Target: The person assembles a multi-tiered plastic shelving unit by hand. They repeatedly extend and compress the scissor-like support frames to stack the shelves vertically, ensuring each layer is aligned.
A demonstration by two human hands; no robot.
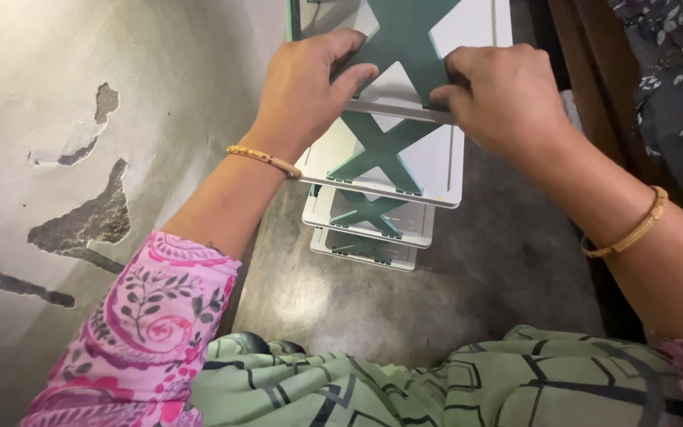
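Observation:
A plastic rack with several white shelves (436, 162) stands on the floor below me, joined by green X-shaped side braces (381, 150). My left hand (306, 83) and my right hand (503, 91) both grip the top green X brace (405, 39) where it meets the front rim of the upper white shelf. The left fingers curl over the brace's left arm; the right fingers pinch its lower right foot. Each wrist wears a gold bangle.
A worn plastered wall (81, 158) with chipped patches rises close on the left. Grey concrete floor (405, 300) lies in front of the rack. Dark floral fabric (673, 79) and a wooden edge sit at the right. My green patterned clothing fills the bottom.

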